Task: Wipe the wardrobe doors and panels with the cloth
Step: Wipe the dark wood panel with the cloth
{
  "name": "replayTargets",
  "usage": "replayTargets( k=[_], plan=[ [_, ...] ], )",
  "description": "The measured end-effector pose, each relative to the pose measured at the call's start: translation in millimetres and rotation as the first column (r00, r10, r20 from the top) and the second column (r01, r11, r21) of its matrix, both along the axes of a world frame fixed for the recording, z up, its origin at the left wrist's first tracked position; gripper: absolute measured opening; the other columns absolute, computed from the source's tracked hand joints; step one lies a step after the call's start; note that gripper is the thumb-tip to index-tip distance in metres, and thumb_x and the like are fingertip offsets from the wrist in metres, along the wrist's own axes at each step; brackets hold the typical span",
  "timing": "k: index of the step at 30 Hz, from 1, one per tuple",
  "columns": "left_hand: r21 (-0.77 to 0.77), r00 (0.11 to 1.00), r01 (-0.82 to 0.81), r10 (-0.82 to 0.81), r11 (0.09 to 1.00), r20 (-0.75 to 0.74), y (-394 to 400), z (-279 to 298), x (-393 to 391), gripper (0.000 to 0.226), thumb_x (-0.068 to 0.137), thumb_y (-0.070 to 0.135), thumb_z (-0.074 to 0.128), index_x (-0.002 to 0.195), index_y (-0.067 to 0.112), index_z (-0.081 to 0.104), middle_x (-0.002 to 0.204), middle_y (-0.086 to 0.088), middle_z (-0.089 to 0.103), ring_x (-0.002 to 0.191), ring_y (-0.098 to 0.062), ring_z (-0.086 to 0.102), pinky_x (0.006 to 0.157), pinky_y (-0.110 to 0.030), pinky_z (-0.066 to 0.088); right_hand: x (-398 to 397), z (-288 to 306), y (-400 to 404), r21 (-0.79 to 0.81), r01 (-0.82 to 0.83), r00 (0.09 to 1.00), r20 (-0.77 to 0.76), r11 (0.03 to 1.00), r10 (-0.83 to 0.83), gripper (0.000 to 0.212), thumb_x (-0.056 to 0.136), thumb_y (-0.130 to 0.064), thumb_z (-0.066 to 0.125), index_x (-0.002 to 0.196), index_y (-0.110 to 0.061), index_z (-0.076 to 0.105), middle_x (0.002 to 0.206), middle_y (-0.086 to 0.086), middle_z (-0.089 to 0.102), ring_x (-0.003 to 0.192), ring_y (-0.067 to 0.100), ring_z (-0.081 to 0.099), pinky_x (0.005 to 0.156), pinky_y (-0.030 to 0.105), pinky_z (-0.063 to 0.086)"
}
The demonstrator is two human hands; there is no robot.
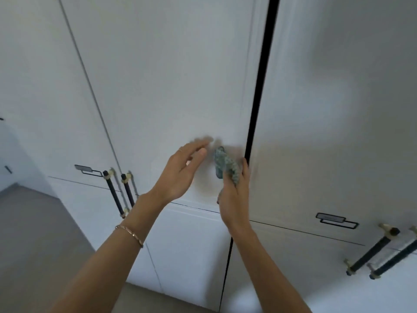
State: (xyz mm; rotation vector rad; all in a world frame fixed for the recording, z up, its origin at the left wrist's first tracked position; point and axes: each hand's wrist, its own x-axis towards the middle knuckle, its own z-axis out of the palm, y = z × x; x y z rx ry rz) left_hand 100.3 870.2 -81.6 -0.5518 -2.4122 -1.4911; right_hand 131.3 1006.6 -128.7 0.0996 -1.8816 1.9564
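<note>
Head view: white wardrobe doors (169, 86); right hand (233, 195) grips cloth (225, 164), left hand (180, 175) spread.

Cloth (226, 166) in right hand (233, 195)

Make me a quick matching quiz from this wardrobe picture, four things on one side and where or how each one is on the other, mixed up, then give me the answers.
Column one:
1. left hand
2. right hand
3. cloth
4. bracelet

Column two:
A. on the left wrist
B. bunched up, blue-green, held against the white wardrobe door
C. open, fingers stretched toward the door
D. gripping the cloth beside the dark gap between doors

Pairs: 1-C, 2-D, 3-B, 4-A
</note>
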Motion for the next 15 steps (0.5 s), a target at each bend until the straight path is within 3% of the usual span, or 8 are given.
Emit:
replayTargets(
  k=[2,4,5,6,7,9,12,15],
  plan=[
    [0.081,0.990,-0.032,0.020,0.996,0.143,-20,-1,6,0.040,0.108,0.045,0.051,0.145,0.033,0.057,0.134,0.025,0.062,0.122,0.015,0.054,0.104,-0.017,0.040,10,27,-15,-0.263,-0.058,0.986,0.139,0.963,0.097,0.043,0.106,-0.039,0.049,0.148,-0.045,0.041,0.148,-0.005,0.050,0.100,0.005,0.059,0.071,0.014,0.051],
    [0.171,0.971,-0.012,-0.030,0.985,0.238,-37,4,14,0.042,0.106,0.044,0.054,0.146,0.029,0.056,0.129,0.014,0.070,0.119,0.002,0.064,0.104,-0.029,0.052,17,47,-28,-0.328,-0.094,0.973,0.172,0.940,0.157,0.020,0.108,-0.031,0.050,0.122,-0.029,0.064,0.122,0.016,0.066,0.086,0.026,0.065,0.063,0.036,0.055],
    [0.226,0.961,-0.005,-0.058,0.974,0.271,-50,9,18,0.040,0.107,0.039,0.054,0.145,0.026,0.057,0.126,0.009,0.072,0.116,-0.004,0.068,0.101,-0.031,0.057,18,55,-43,-0.308,-0.125,0.969,0.169,0.943,0.183,0.021,0.108,-0.030,0.050,0.105,-0.028,0.070,0.107,0.015,0.071,0.086,0.037,0.063,0.066,0.048,0.054],
    [0.282,0.953,0.006,-0.091,0.959,0.289,-59,12,22,0.037,0.107,0.034,0.054,0.141,0.022,0.060,0.124,0.004,0.074,0.115,-0.009,0.070,0.097,-0.031,0.059,20,60,-55,-0.276,-0.166,0.964,0.155,0.947,0.214,0.027,0.108,-0.030,0.049,0.095,-0.029,0.072,0.094,0.006,0.075,0.085,0.036,0.065,0.067,0.048,0.055],
    [0.329,0.952,0.000,-0.101,0.944,0.288,-67,14,26,0.033,0.107,0.029,0.055,0.136,0.017,0.064,0.123,0.000,0.075,0.114,-0.015,0.072,0.093,-0.031,0.061,19,63,-68,-0.279,-0.231,0.951,0.137,0.932,0.277,0.029,0.108,-0.029,0.049,0.092,-0.030,0.074,0.088,-0.005,0.077,0.082,0.027,0.070,0.064,0.039,0.056],
    [0.418,0.966,-0.070,-0.042,0.906,0.253,-94,15,31,0.027,0.103,0.022,0.061,0.125,0.011,0.071,0.116,-0.008,0.077,0.109,-0.025,0.074,0.089,-0.038,0.063,10,63,-100,-0.336,-0.341,0.898,0.158,0.878,0.410,0.022,0.106,-0.029,0.053,0.096,-0.027,0.073,0.089,-0.010,0.079,0.086,0.011,0.075,0.069,0.026,0.059],
    [0.538,0.963,-0.233,0.116,0.810,0.243,-150,10,31,0.027,0.093,0.015,0.073,0.118,0.006,0.073,0.111,-0.012,0.078,0.106,-0.031,0.075,0.089,-0.046,0.063,-9,61,-148,-0.376,-0.415,0.836,0.202,0.829,0.510,0.014,0.103,-0.026,0.060,0.104,-0.018,0.072,0.097,0.000,0.080,0.092,0.017,0.077,0.077,0.035,0.062],
    [0.633,0.946,-0.257,0.055,0.731,0.321,-216,6,27,0.037,0.089,0.016,0.074,0.122,0.001,0.069,0.119,-0.016,0.075,0.114,-0.036,0.072,0.097,-0.051,0.060,-30,53,-196,-0.362,-0.455,0.815,0.198,0.813,0.545,0.018,0.098,-0.018,0.067,0.113,-0.010,0.072,0.108,0.004,0.079,0.101,0.021,0.076,0.086,0.041,0.061]
  ],
)
